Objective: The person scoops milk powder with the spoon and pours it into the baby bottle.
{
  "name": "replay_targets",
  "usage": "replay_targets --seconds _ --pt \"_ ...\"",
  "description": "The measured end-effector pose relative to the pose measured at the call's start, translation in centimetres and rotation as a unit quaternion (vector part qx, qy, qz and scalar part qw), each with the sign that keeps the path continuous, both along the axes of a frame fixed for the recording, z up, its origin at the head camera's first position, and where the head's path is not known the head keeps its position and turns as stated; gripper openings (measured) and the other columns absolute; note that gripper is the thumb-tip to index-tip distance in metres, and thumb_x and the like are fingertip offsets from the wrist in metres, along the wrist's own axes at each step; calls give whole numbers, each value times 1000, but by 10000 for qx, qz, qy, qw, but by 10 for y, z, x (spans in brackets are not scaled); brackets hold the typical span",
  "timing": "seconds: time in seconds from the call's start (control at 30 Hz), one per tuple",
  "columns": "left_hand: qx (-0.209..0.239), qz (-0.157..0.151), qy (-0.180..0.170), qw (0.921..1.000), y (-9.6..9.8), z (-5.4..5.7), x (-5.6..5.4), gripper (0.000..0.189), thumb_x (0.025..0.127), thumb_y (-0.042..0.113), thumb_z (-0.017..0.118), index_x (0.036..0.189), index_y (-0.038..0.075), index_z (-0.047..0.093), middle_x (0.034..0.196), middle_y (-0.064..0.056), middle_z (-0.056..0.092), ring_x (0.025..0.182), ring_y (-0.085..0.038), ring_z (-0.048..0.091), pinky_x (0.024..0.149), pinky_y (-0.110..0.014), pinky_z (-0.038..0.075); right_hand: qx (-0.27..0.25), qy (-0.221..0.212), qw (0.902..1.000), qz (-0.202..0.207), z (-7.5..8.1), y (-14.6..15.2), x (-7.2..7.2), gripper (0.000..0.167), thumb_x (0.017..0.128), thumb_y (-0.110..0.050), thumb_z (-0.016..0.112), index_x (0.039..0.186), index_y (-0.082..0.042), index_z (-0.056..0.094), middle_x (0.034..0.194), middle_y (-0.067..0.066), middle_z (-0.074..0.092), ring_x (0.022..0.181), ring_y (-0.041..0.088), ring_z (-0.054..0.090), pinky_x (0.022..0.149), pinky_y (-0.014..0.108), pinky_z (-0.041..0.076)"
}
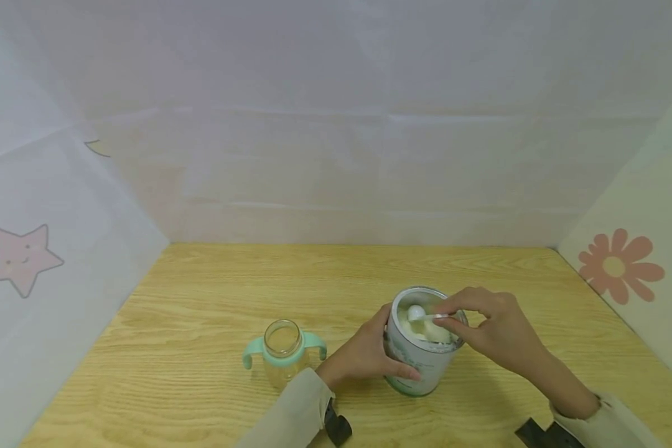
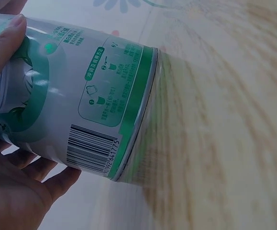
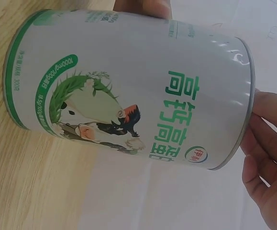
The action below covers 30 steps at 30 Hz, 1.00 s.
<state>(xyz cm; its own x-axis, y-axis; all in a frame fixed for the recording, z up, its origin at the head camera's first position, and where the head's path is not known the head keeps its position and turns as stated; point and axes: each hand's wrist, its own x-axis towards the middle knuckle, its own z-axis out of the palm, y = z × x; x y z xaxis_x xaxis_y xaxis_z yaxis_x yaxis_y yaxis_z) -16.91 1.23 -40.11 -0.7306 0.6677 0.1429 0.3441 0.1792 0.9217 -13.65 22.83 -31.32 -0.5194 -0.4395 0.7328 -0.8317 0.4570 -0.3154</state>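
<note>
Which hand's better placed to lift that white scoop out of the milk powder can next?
Probably the right: the right hand pinches the white scoop by its handle at the can's open top, while the left hand is busy gripping the side of the milk powder can.

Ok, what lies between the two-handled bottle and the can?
In the head view, the left hand lies between the bottle and the can, gripping the can's side.

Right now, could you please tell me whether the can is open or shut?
Open: the head view shows pale powder inside the can, and the right hand holds a scoop at its mouth.
</note>
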Motion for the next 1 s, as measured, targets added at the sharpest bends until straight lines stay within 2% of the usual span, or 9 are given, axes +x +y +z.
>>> replay_targets --seconds 0.07,0.27,0.37,0.63,0.77,0.87,1.0 --pt "-2 -8 7 10000 0 0 0 101 71 24 86 147 30 20 135 9 45 118 -5 49 102 -28 41 -18 2 10000 4 0 0 0 11 81 -22 75 87 -13 72 77 0 69 70 -1 56 52 11 40" --pt "9 -18 10 10000 0 1 -1 101 70 23 86 147 30 21 135 9 46 119 -6 49 102 -29 41 -43 -21 10000 -29 1 -1 2 15 73 -11 81 85 -13 72 76 1 70 71 0 60 54 13 44" --pt "-4 -9 29 10000 0 1 -1 101 70 22 86 147 29 21 135 9 46 119 -6 49 103 -29 40 -47 -30 10000 -14 1 -1 3 15 73 -11 81 85 -12 72 76 0 70 71 0 60 55 13 45" --pt "-35 -6 41 10000 0 0 0 101 69 22 87 147 28 22 134 9 46 119 -6 48 104 -30 39 -142 64 9998 154 -5 0 4 15 71 -10 82 83 -14 74 79 1 72 73 4 62 65 13 46" --pt "-24 -11 94 10000 0 0 0 102 69 22 87 147 27 21 135 8 46 120 -6 48 104 -30 39 -111 76 9998 174 -4 1 7 6 81 -24 75 84 -19 74 81 -2 73 73 5 62 65 15 45" --pt "-31 24 125 9999 0 -1 -1 102 69 23 87 147 28 22 135 8 46 120 -6 48 104 -30 39 -21 117 9999 77 -3 1 10 20 87 -36 65 84 -19 74 82 -4 73 74 3 62 66 15 47" --pt "-46 37 117 9999 1 -1 -1 102 69 23 87 147 28 22 135 8 46 120 -7 48 104 -30 40 -65 213 9997 77 -3 1 12 29 90 -39 61 83 -15 75 83 -5 72 76 2 61 70 14 47"
